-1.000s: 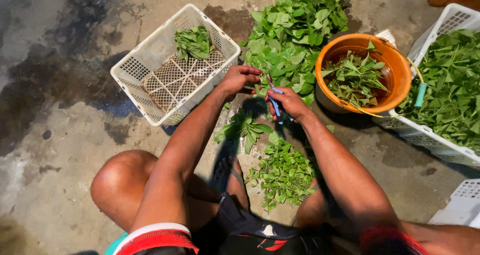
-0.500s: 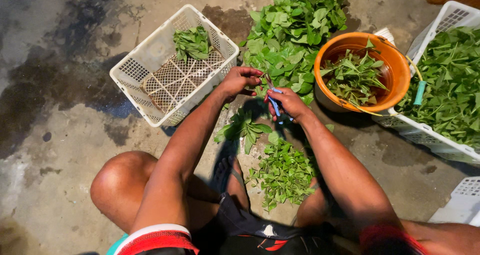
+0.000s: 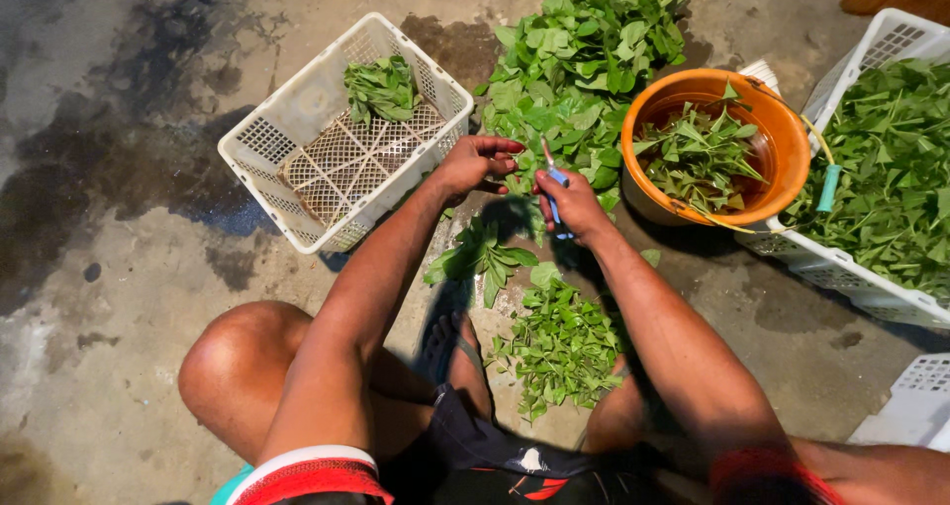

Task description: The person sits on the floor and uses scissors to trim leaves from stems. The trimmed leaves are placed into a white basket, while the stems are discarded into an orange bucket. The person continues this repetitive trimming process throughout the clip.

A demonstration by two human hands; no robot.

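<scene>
We look down on a person crouched on a stained concrete floor (image 3: 119, 268), both bare arms reaching forward. The left hand (image 3: 473, 162) has its fingers curled in, pinching a leafy green stem (image 3: 517, 183) at its top. The right hand (image 3: 572, 204) is closed around a small blue-handled knife (image 3: 554, 183), its tip pointing up towards the left hand; the blade itself is too small to make out clearly. The two hands nearly touch.

Just below the hands a few cut sprigs (image 3: 485, 258) lie on the floor, and nearer the knees sits a small pile of trimmed leaves (image 3: 559, 347). Beyond the hands lies a big heap of greens (image 3: 579, 60). To the left stands a white plastic basket (image 3: 287, 139) with one bunch (image 3: 381, 88) in its far corner. To the right an orange bucket (image 3: 782, 139) holds greens, touching a white crate (image 3: 851, 277) full of leaves.
</scene>
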